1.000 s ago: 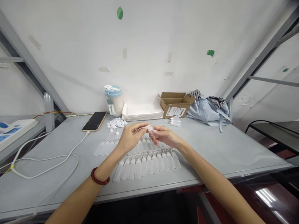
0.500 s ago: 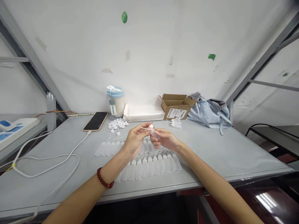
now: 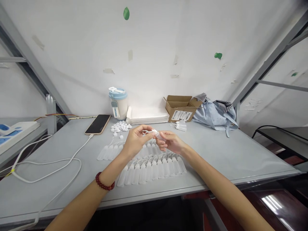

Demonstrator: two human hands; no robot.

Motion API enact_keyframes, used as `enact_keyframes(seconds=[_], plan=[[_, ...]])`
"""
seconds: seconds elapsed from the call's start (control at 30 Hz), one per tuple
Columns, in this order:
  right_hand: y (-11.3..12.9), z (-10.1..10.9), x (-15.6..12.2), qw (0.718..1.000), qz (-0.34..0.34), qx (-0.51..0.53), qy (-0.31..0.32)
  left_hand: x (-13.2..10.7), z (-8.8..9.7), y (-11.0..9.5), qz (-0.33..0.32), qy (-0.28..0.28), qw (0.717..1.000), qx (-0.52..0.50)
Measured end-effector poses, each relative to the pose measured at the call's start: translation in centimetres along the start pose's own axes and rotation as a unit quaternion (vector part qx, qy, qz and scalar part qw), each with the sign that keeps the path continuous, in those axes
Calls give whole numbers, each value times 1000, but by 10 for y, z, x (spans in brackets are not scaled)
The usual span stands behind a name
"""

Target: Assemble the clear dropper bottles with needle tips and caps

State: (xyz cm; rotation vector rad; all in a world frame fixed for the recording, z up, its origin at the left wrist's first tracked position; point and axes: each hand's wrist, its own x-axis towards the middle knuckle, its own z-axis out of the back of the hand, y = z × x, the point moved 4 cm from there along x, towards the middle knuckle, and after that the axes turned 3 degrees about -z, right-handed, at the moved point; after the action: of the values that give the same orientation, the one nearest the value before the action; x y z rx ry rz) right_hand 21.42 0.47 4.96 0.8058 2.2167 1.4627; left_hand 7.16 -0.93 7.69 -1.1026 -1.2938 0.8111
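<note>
Above the grey table (image 3: 216,154), my two hands meet over rows of small translucent squeeze bottles (image 3: 154,168). My right hand (image 3: 171,142) is closed around one small bottle (image 3: 157,134). My left hand (image 3: 134,142) pinches the white cap end of that same bottle, fingers curled. A red bead bracelet (image 3: 104,183) sits on my left wrist. A second row of bottles (image 3: 113,151) lies behind, partly hidden by my hands. A heap of small white caps (image 3: 119,127) lies further back.
A phone (image 3: 97,124) with a white cable (image 3: 48,170) lies at the back left. Against the wall stand a blue-lidded cup (image 3: 117,103), a stack of white trays (image 3: 147,115), an open cardboard box (image 3: 181,107) and a light blue bag (image 3: 216,115).
My hands stay together on the bottle, shifting only slightly. The left fingers have reworked their pinch at the cap end.
</note>
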Motion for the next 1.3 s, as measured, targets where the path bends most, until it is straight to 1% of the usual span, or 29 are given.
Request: enact_keyframes(seconds=[0.13, 0.27, 0.33, 0.5, 0.67, 0.73, 0.9, 0.97, 1.03, 1.17, 1.3], plan=[[-1, 1, 0, 1000, -18, 0, 4, 3, 6, -8, -49, 59, 994, 78], [-3, 0, -1, 999, -47, 5, 5, 2, 6, -17, -64, 134, 977, 154], [-4, 0, -1, 998, -56, -2, -1, 1, 5, -20, -64, 150, 969, 187], [-4, 2, 0, 998, -45, -38, -30, 0, 5, -16, -28, 143, 961, 234], [-2, 0, -2, 997, -35, -63, -32, -2, 4, -7, 20, 148, 969, 196], [0, -1, -3, 995, -35, -82, -42, -2, 4, -4, 11, 142, 972, 189], [3, 2, -5, 986, -51, -127, -91, -4, 1, -7, -75, 116, 964, 227], [3, 3, -5, 985, -60, -128, -94, -4, 0, -8, -82, 116, 965, 221], [2, 3, -5, 986, -70, -124, -87, -4, -1, -8, -54, 124, 973, 187], [1, 2, -5, 986, -62, -131, -80, -3, 1, -1, 39, 141, 980, 132], [-1, 0, -3, 983, -47, -153, -94, -2, 0, 3, 71, 153, 977, 127]])
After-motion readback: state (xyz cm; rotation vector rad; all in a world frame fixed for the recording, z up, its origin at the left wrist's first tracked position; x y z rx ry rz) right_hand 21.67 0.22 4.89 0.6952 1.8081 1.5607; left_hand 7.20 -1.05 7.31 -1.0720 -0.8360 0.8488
